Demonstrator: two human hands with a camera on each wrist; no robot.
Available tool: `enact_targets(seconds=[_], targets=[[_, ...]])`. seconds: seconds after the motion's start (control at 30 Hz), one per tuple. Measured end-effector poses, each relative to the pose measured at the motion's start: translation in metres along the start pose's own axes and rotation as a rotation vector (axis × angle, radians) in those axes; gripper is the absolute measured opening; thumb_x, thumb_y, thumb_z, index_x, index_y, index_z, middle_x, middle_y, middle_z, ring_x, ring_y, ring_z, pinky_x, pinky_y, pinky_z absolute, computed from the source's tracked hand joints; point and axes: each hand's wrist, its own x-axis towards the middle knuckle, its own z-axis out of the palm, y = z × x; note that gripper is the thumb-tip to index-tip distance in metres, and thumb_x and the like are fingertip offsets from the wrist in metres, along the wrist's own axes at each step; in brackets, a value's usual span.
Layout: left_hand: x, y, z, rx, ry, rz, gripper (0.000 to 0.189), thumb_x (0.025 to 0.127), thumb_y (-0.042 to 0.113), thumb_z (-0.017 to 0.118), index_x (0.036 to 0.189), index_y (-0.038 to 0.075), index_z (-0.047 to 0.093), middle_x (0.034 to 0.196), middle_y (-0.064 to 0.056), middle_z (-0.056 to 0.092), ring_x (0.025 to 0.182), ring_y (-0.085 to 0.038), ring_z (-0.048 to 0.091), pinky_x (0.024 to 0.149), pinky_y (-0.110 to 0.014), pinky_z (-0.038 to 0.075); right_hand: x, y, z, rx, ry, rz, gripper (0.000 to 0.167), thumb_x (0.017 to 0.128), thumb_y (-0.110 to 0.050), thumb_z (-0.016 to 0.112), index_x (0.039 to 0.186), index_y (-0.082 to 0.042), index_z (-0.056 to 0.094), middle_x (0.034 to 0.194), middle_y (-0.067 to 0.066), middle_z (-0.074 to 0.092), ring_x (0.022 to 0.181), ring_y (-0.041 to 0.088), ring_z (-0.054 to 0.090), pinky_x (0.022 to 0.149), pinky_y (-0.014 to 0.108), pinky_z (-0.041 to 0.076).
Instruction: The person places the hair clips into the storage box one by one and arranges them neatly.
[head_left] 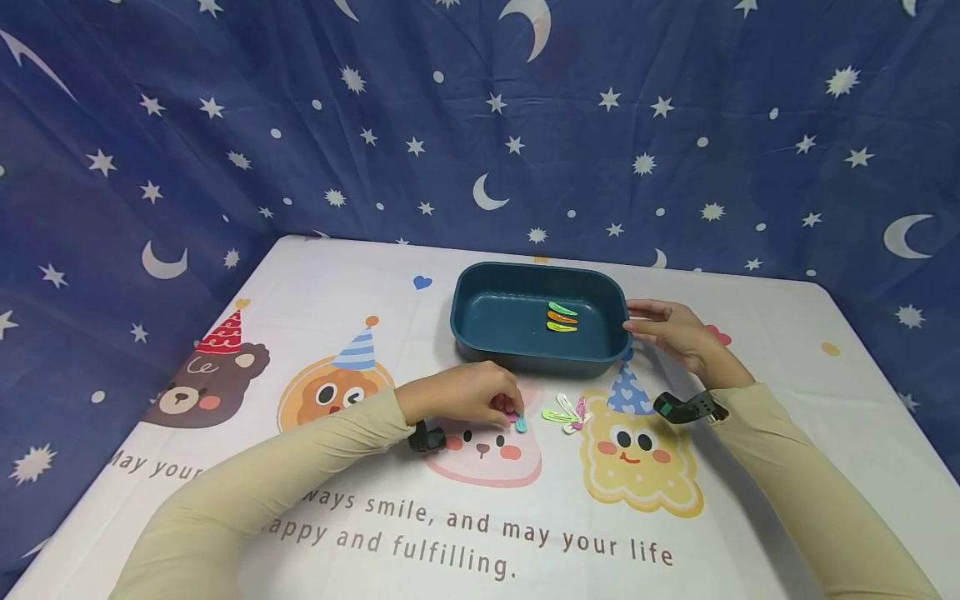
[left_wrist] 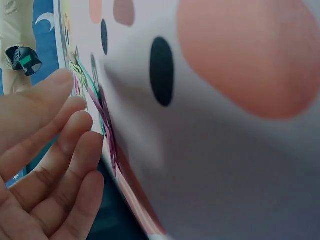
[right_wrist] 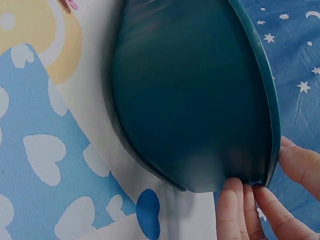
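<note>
A dark teal plastic basin [head_left: 540, 364] stands on the table. On its floor lie three hair clips in a row: green [head_left: 562, 308], orange [head_left: 562, 317] and yellow [head_left: 562, 327]. My right hand [head_left: 675, 333] holds the basin's right end, thumb at the rim and fingertips against the outer wall [right_wrist: 190, 100]. In front of the basin, my left hand [head_left: 476, 396] hangs over a blue hair clip [head_left: 521, 424] and a purple hair clip [left_wrist: 106, 117], its fingers loosely bent. The left wrist view shows these clips just past the fingertips, against the cloth.
Right of the left hand lies a small heap of hair clips [head_left: 570, 414], white, pink and light green. A white cloth [head_left: 360, 567] with cartoon prints and lettering covers the table. A blue star-and-moon curtain [head_left: 420, 167] hangs behind.
</note>
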Motion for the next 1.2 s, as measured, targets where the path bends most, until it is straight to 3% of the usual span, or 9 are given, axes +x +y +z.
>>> enact_targets(seconds=[0.53,0.77,1.2], targets=[[-0.001,-0.002,0.004,0.032,-0.015,0.007,0.016,0.081,0.02,0.074,0.095,0.014,0.074,0.077,0.006,0.063,0.07,-0.004,0.052,0.065,-0.013,0.041,0.0,0.001,-0.001,0.001,0.003,0.011,0.066,0.086,-0.006,0.066,0.139,0.008,0.031,0.095,-0.016,0.064,0.088,-0.003,0.063,0.08,0.014,0.051],[-0.007,-0.005,0.002,0.043,-0.017,-0.041,0.015,0.081,0.021,0.074,0.095,0.017,0.075,0.077,0.008,0.063,0.069,-0.002,0.05,0.065,-0.013,0.041,0.0,-0.001,0.0,0.004,-0.002,0.013,0.066,0.085,-0.007,0.067,0.139,0.008,0.031,0.095,-0.015,0.064,0.088,-0.003,0.063,0.082,0.014,0.051],[-0.012,-0.011,-0.001,0.021,0.044,-0.046,0.016,0.078,0.02,0.076,0.092,0.014,0.073,0.08,0.004,0.064,0.072,-0.006,0.053,0.066,-0.015,0.043,-0.002,-0.002,0.001,0.019,-0.011,-0.001,0.064,0.085,-0.006,0.067,0.138,0.008,0.032,0.095,-0.014,0.064,0.088,-0.002,0.063,0.08,0.015,0.051]])
